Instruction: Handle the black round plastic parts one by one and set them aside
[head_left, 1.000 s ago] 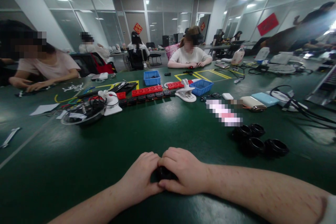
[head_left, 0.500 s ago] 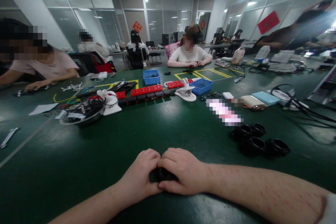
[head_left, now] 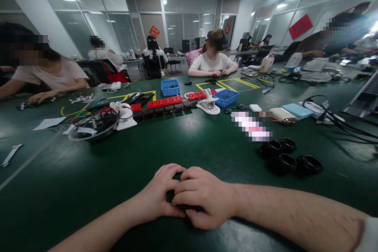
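Note:
My left hand (head_left: 158,195) and my right hand (head_left: 202,197) rest together on the green table (head_left: 97,181) near its front edge. Both are curled round a small black object (head_left: 170,196), of which only a dark sliver shows between the fingers. The right hand's fingers lie over the left hand's fingertips. A group of black rings (head_left: 291,159) lies on the table to the right, beyond my right forearm.
Further back lie a red and black power strip (head_left: 165,104), two blue bins (head_left: 170,86), white clamps (head_left: 208,104), a clear dish with cables (head_left: 93,126), phones and power banks (head_left: 291,112). Several people sit round the table.
My right hand has slid forward and to the left over the left hand's fingers, covering more of the black object. The view has barely shifted.

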Available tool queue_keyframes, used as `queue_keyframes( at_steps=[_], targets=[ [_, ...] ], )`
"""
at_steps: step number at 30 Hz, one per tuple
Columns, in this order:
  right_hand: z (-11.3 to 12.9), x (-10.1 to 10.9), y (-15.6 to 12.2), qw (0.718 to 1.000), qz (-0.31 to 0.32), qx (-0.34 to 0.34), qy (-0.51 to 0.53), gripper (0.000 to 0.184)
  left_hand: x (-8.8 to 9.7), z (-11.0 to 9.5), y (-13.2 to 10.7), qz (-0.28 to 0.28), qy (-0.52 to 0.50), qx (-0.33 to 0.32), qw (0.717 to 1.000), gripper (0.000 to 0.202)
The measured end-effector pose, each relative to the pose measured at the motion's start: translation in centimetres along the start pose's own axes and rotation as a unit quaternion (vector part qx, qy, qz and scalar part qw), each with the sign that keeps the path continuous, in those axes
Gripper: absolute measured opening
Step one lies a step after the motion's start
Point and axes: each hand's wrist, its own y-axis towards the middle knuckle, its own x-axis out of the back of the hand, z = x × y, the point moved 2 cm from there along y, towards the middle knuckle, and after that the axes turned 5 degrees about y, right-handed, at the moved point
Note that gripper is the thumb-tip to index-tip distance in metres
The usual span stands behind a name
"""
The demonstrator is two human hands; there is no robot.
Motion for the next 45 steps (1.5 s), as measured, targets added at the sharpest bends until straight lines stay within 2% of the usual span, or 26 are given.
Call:
queue_keyframes(
  at_steps=[4, 7, 10, 12, 13, 15, 17, 18, 20, 22, 24, 27, 30, 35, 40, 42, 45],
  targets=[
    [0.3, 0.1, 0.2, 0.999, -0.005, 0.014, 0.034, 0.027, -0.1, 0.1, 0.1, 0.022, 0.001, -0.025, 0.999, 0.033],
    [0.5, 0.8, 0.0, 0.995, -0.046, 0.016, 0.09, 0.031, 0.0, 0.5, -0.2, 0.012, -0.044, -0.016, 0.999, 0.06],
    [-0.1, 1.8, -0.5, 0.972, -0.136, -0.066, 0.178, 0.033, 0.6, 1.4, -0.8, 0.0, -0.118, 0.022, 0.993, 0.092],
    [-1.2, 2.2, -0.9, 0.932, -0.185, -0.166, 0.263, 0.021, 1.5, 1.8, -1.3, -0.02, -0.143, 0.055, 0.988, 0.099],
    [-1.9, 2.2, -1.0, 0.907, -0.188, -0.211, 0.312, 0.015, 2.2, 1.9, -1.5, -0.036, -0.146, 0.073, 0.986, 0.1],
    [-3.0, 2.0, -1.1, 0.862, -0.14, -0.264, 0.41, 0.009, 3.5, 1.3, -1.9, -0.075, -0.139, 0.081, 0.984, 0.093],
    [-3.7, 1.8, -0.9, 0.847, -0.045, -0.266, 0.457, 0.019, 4.5, 0.1, -2.1, -0.068, -0.116, 0.048, 0.99, 0.071],
    [-3.8, 1.8, -0.8, 0.859, 0.003, -0.256, 0.443, 0.026, 4.8, -0.6, -2.1, -0.058, -0.101, 0.017, 0.993, 0.056],
    [-3.8, 1.9, -0.6, 0.904, 0.079, -0.218, 0.359, 0.039, 5.0, -1.8, -1.9, -0.03, -0.073, -0.036, 0.996, 0.043],
    [-3.5, 2.0, -0.4, 0.945, 0.121, -0.167, 0.255, 0.045, 4.7, -2.5, -1.6, -0.005, -0.045, -0.069, 0.997, 0.037],
    [-3.2, 2.0, -0.2, 0.962, 0.142, -0.128, 0.194, 0.04, 4.2, -2.8, -1.3, 0.01, -0.024, -0.086, 0.996, 0.034],
    [-3.0, 1.6, -0.2, 0.969, 0.152, -0.116, 0.156, 0.032, 3.8, -2.8, -1.0, 0.016, -0.018, -0.09, 0.996, 0.027],
    [-3.0, 1.2, -0.4, 0.973, 0.147, -0.115, 0.138, 0.034, 3.8, -3.1, -0.9, 0.012, -0.024, -0.083, 0.996, 0.028],
    [-3.0, 0.2, -0.4, 0.978, 0.085, -0.141, 0.13, 0.034, 3.7, -3.7, -1.1, 0.01, 0.006, -0.038, 0.999, 0.039],
    [-2.3, -1.0, 0.0, 0.972, 0.01, -0.23, 0.047, 0.046, 2.5, -3.4, -1.0, -0.063, 0.071, 0.006, 0.995, 0.027],
    [-2.1, -1.0, 0.0, 0.97, -0.002, -0.24, 0.031, 0.05, 1.9, -3.1, -0.9, -0.102, 0.081, 0.028, 0.991, 0.024],
    [-2.2, -0.5, -0.1, 0.973, 0.022, -0.217, 0.07, 0.053, 1.6, -2.8, -1.0, -0.147, 0.067, 0.021, 0.987, 0.035]
  ],
)
